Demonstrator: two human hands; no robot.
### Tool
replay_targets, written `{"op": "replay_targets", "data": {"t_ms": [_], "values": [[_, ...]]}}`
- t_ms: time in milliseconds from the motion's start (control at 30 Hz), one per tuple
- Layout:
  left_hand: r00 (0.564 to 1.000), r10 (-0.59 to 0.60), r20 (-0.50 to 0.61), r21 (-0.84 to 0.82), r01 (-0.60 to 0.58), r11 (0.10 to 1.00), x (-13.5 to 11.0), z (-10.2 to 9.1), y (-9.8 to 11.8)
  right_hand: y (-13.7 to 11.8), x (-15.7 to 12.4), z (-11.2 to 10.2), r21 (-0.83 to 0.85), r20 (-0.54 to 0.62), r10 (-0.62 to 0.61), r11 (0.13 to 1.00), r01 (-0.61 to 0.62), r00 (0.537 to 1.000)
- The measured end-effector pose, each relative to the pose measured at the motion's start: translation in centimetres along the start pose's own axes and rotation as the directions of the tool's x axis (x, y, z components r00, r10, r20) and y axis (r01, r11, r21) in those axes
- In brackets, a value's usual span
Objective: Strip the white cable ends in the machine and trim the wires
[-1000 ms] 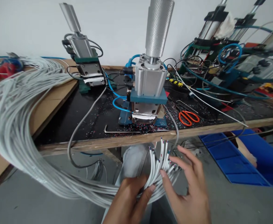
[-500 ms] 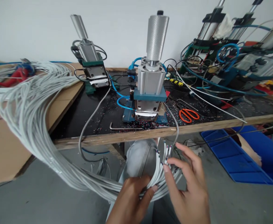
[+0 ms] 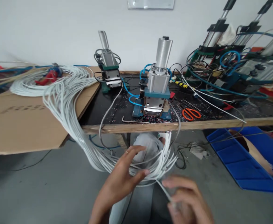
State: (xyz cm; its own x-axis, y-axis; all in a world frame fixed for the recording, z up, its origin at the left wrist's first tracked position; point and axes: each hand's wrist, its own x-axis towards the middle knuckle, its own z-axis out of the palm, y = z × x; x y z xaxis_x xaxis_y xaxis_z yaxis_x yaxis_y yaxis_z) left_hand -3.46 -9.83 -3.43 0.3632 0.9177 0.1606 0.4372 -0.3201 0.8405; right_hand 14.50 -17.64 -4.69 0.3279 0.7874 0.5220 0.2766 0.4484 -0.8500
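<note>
A thick bundle of grey-white cables [image 3: 66,102] hangs from the cardboard-covered bench at left and curves down into my lap. My left hand [image 3: 122,177] lies on the bundle near its stripped ends, thumb under, fingers partly spread over the cables. My right hand [image 3: 187,199], blurred by motion, pinches a single cable [image 3: 161,186] drawn out of the bundle toward me. A pneumatic press [image 3: 157,87] with a knurled silver cylinder stands on the black benchtop straight ahead, above my knee.
A second small press [image 3: 108,68] stands behind left. Orange scissors [image 3: 191,113] and a hex key [image 3: 131,120] lie on the bench. More pneumatic machines with blue hoses [image 3: 229,65] crowd the right. A blue bin [image 3: 243,161] sits on the floor at right. Cardboard sheet [image 3: 22,124] covers the left bench.
The view has pulled back and up. My right hand dropped from the fanned cable ends toward me, pulling one cable out. My left hand shifted its grip on the bundle.
</note>
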Motion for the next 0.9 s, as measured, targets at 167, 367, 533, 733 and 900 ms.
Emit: {"op": "replay_targets", "data": {"t_ms": [167, 367, 533, 733, 900], "values": [[0.991, 0.132, -0.015, 0.047, -0.131, 0.990, -2.5, 0.6, 2.3, -0.4, 0.5, 0.6, 0.302, -0.183, 0.208, 0.942, -0.146, 0.961], [0.969, 0.245, -0.032, 0.225, -0.232, 0.946, -1.5, 4.4, 0.1, -1.1, 0.1, 0.8, 0.296, -0.050, 0.205, 0.938, -0.182, 0.977], [0.934, 0.345, -0.092, 0.235, -0.316, 0.919, -1.8, 3.7, -0.9, 1.3, 1.7, -0.4, 0.389, -0.100, 0.334, 0.880, -0.272, 0.937], [0.880, 0.470, -0.069, 0.219, -0.446, 0.868, -3.1, 3.9, -0.6, 2.4, 6.2, -1.2, 0.406, -0.059, 0.465, 0.819, -0.404, 0.883], [0.890, 0.453, 0.042, 0.318, -0.442, 0.839, -2.7, 6.2, -0.3, -0.3, 11.2, -2.0, 0.074, 0.214, 0.191, 0.975, -0.211, 0.958]]}}
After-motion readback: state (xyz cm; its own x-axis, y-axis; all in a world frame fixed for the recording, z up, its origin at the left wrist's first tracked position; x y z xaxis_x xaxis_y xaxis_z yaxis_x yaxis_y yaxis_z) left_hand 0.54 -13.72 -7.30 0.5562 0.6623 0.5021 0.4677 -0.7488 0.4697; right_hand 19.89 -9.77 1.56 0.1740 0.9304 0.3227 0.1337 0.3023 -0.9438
